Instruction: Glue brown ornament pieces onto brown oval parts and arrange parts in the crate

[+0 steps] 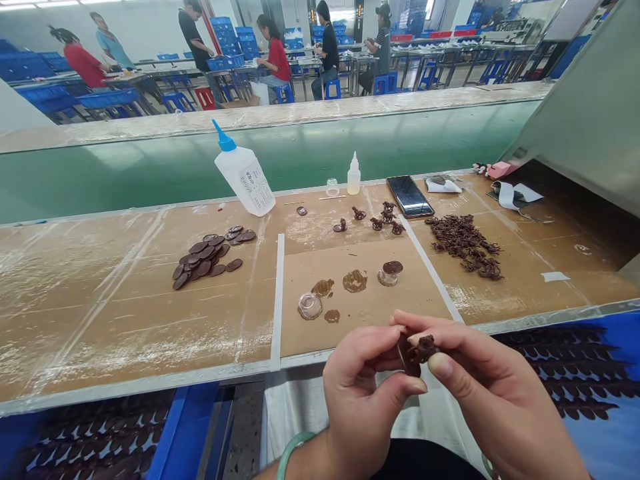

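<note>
My left hand [363, 393] and my right hand [487, 393] meet in front of the table edge, both pinched on a small dark brown piece [419, 351], a flat disc with a flower-like part pressed on it. A pile of brown discs [207, 259] lies on the cardboard at the left. A heap of brown flower parts [465, 243] lies at the right. Several joined pieces [377, 220] sit in the middle, far side. Two clear caps [310, 307] and glue smears [355, 281] are just beyond my hands.
A large white glue bottle with blue nozzle [244, 175] leans at the back, a small dropper bottle [353, 175] and a phone [409, 196] beside it. Blue bins [595, 387] flank my lap. Other people work at tables in the background.
</note>
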Tool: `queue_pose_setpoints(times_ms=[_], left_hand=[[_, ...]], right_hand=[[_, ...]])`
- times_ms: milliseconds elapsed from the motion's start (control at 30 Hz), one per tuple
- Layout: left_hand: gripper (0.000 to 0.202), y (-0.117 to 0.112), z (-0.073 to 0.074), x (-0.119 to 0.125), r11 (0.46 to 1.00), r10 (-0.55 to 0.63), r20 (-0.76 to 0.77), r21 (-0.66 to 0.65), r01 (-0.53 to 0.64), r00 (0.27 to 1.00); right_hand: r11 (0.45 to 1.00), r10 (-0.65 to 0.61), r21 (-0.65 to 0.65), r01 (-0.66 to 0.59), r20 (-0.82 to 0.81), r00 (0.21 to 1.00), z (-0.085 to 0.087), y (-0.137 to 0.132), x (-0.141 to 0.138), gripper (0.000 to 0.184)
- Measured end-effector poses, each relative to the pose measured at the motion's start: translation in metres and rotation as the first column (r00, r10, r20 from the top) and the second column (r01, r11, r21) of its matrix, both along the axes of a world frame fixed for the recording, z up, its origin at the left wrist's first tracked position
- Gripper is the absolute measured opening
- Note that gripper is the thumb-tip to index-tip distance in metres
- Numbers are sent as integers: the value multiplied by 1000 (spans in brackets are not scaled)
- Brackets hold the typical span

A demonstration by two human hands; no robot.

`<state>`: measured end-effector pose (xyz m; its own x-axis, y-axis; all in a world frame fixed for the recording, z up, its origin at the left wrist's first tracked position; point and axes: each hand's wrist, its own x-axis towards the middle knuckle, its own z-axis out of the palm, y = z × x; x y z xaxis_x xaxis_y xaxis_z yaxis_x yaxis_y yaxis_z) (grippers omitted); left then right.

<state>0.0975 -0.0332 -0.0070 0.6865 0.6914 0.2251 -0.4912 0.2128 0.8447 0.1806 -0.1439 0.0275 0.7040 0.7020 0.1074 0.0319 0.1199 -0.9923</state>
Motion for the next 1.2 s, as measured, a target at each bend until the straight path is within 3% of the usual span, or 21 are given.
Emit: queue_pose_setpoints(times_ms=[633, 967, 1200], left_hand=[[36, -2, -2, 2, 999, 23, -37, -36, -25, 999], [36, 1, -3, 1, 999, 5, -17, -53, -6, 1000], [34, 3, -7, 2, 999, 50, 21, -17, -50, 999]], right_hand=[[992, 100, -74, -100, 5, 995, 1, -5, 10, 9], [981, 146, -154, -120, 174, 974, 6, -6, 17, 12], [975, 204, -106, -197, 55, 977, 12, 4, 21, 5]])
